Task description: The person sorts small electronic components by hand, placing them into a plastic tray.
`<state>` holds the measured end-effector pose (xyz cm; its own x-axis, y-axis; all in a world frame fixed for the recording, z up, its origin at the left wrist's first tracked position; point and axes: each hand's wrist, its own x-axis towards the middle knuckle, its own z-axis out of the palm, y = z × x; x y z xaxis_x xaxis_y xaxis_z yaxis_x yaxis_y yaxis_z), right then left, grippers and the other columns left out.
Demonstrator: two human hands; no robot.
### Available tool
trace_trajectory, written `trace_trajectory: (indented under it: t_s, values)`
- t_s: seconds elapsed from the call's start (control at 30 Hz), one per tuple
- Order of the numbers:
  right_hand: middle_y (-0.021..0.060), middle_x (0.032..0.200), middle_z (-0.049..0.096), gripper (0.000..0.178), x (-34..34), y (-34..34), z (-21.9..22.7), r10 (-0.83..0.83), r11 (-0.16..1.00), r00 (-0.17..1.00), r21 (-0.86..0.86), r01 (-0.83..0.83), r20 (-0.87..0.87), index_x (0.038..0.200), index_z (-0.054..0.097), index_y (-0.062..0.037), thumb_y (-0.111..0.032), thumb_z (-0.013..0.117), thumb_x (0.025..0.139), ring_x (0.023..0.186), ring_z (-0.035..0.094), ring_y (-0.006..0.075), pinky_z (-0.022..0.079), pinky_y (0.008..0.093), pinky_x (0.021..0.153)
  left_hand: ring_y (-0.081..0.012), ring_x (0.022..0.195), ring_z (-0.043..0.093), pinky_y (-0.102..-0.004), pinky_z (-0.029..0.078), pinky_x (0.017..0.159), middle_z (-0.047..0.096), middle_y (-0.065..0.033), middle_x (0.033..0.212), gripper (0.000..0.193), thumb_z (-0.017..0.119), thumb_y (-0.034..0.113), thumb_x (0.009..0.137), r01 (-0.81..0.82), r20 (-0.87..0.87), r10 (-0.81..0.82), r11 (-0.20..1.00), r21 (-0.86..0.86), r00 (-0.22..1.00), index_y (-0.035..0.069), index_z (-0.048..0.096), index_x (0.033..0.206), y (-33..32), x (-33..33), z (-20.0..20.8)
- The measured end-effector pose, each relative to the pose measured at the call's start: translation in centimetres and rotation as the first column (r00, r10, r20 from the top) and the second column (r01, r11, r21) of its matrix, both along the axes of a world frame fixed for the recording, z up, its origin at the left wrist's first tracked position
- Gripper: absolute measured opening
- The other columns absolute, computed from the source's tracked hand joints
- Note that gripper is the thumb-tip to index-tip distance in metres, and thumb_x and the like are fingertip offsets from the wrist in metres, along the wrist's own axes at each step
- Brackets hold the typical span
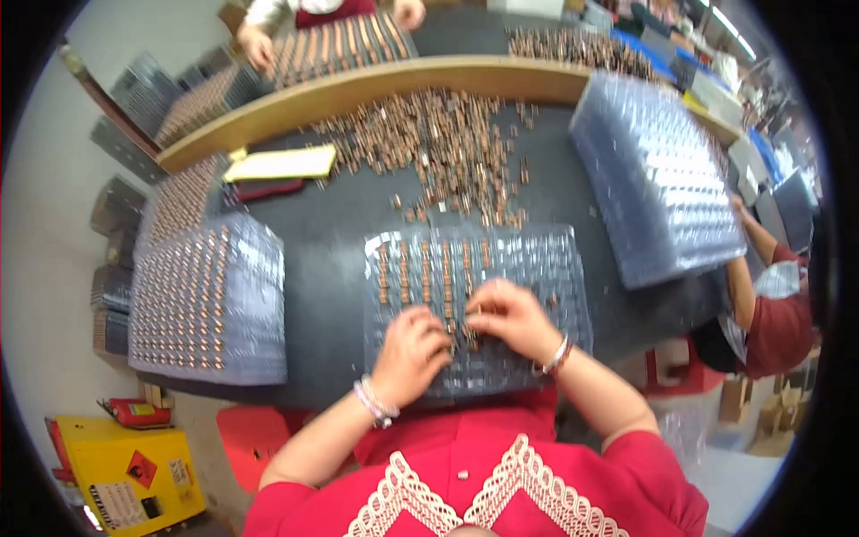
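The left hand (pixel 413 353) and right hand (pixel 512 318) bend over the tray (pixel 537 259); what either grasps cannot be told (blur and curled fingers hide it). Parts (pixel 447 277) line the tray's left columns. A careless finger could knock those loose, a weak pinch could drop one crooked, and uneven pressing might slide the tray along the bench (pixel 327 295).

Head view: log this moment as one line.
left hand: at clear tray | right hand: same tray, beside left | tray: partly filled | loose parts: heaped beyond tray | tray stacks: both sides
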<state>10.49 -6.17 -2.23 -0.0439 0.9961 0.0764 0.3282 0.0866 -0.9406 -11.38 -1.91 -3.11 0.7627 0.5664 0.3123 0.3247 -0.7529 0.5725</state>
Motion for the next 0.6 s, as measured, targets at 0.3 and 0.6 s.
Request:
trace_trajectory:
  t_s: [0.3, 0.6]
  values:
    - [0.0052, 0.090, 0.062, 0.018, -0.9, 0.9, 1.6, -0.002, 0.976, 0.984, -0.214, -0.037, -0.180, 0.098, 0.067, 0.0002, -0.010, 0.067, 0.084, 0.066, 0.061, 0.0099, 0.049, 0.0226, 0.062, -0.0273, 0.096, 0.059, -0.0378, 0.046, 0.086, 0.066, -0.0079, 0.093, 0.025, 0.075, 0.011, 0.069, -0.172, 0.153, 0.189, 0.978, -0.121, 0.970, 0.005, 0.066, 0.092, 2.2, -2.1, 2.4]
    - [0.0066, 0.087, 0.062, 0.026, -2.5, 2.2, 1.5, -0.067, 0.997, 0.994, -0.030, 0.064, -0.090, 0.114, 0.061, -0.0010, -0.008, 0.059, 0.090, 0.069, 0.064, 0.0108, 0.052, 0.0238, 0.064, -0.0254, 0.097, 0.056, -0.0354, 0.045, 0.086, 0.063, -0.0092, 0.095, 0.023, 0.072, 0.008, 0.074, -0.453, 0.327, 0.522, 0.851, -0.266, 0.788, 0.005, 0.064, 0.096, 2.5, -3.2, -0.8]
